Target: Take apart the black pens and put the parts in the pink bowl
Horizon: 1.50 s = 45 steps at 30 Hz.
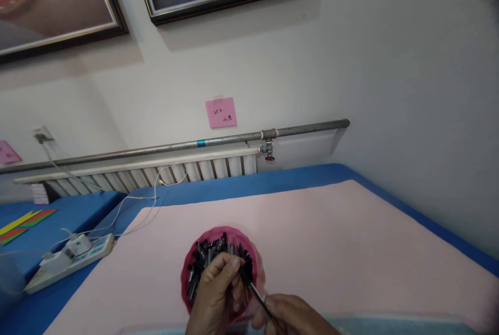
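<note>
A round pink bowl (187, 272) sits on a pale pink mat (331, 241) near the bottom edge, filled with several small black pen-like parts (210, 252). My left hand (212, 293) reaches over the bowl with its fingers pinched together on one of the black parts. My right hand (292, 317) lies just right of the bowl, fingers closed around a thin black rod (257, 296) that points up and left toward the left fingertips.
The mat covers a blue table (273, 179) that runs against a white wall. A white power strip (70, 259) with plugged chargers and cables lies at the left. A radiator (156, 174) and a grey pipe (234, 140) run behind. A pink note (221, 112) is stuck on the wall.
</note>
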Each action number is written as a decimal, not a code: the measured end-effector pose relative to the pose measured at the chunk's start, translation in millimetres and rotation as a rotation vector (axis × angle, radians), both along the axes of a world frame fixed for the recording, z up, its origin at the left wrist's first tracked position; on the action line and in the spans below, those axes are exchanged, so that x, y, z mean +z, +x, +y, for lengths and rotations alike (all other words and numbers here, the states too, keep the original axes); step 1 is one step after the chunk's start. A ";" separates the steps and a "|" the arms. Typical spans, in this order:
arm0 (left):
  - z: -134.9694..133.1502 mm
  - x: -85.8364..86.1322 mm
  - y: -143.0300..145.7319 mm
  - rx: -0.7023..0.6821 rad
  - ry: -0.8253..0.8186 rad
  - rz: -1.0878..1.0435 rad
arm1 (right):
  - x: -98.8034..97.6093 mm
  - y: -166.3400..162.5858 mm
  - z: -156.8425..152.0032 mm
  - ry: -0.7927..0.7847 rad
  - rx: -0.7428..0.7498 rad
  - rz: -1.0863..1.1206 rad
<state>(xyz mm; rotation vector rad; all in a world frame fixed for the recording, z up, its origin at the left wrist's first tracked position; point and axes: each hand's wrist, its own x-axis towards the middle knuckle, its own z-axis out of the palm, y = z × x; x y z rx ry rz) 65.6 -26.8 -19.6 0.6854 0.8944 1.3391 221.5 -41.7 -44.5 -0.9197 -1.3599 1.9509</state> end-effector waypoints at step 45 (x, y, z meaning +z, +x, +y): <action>7.1 13.3 -56.3 0.350 -0.064 0.601 | 10.7 9.0 6.5 -0.005 0.015 -0.173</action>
